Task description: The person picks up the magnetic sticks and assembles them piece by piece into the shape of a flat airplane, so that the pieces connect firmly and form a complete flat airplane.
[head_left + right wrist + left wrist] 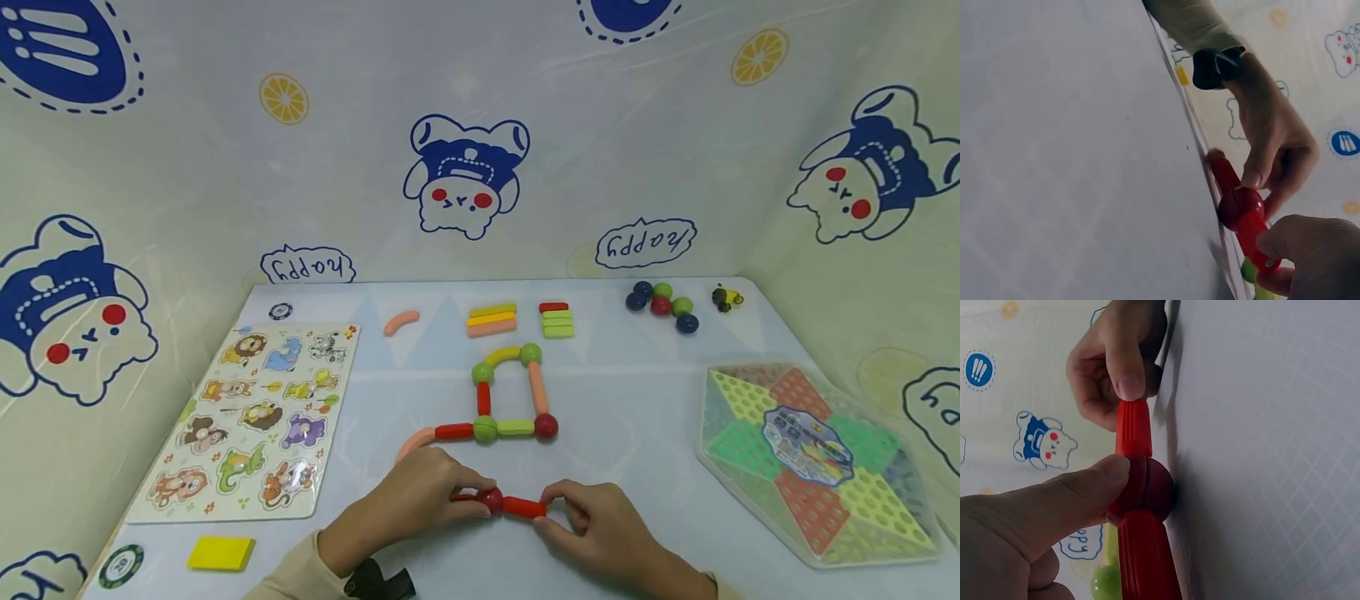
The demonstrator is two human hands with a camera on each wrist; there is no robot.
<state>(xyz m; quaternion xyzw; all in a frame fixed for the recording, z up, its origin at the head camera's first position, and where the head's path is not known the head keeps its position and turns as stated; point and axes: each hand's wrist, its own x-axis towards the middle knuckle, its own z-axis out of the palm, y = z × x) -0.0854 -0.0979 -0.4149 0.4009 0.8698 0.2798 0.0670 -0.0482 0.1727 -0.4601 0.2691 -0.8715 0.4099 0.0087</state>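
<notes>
In the head view my left hand (pixel 420 492) pinches a dark red ball (pixel 491 501) between thumb and fingers. From the ball's right side a red rod (pixel 523 507) sticks out, and the thumb and forefinger of my right hand (pixel 611 529) grip its far end. A second red rod (pixel 1149 559) joins the ball's opposite side, as the left wrist view shows; my left hand mostly hides it from above. Just beyond the hands lies a joined frame of balls and rods, with a green ball (pixel 485 429) and a red ball (pixel 547 427) at its near corners. A curved pink rod (pixel 415 442) ends its left branch, partly behind my left hand.
Loose rods (pixel 492 320) and joined balls (pixel 661 305) lie along the back, with a small bee figure (pixel 727 298). An animal puzzle board (pixel 322 467) is at left, near a yellow block (pixel 221 553) and a round token (pixel 121 567). A clear hexagonal case (pixel 817 467) occupies the right.
</notes>
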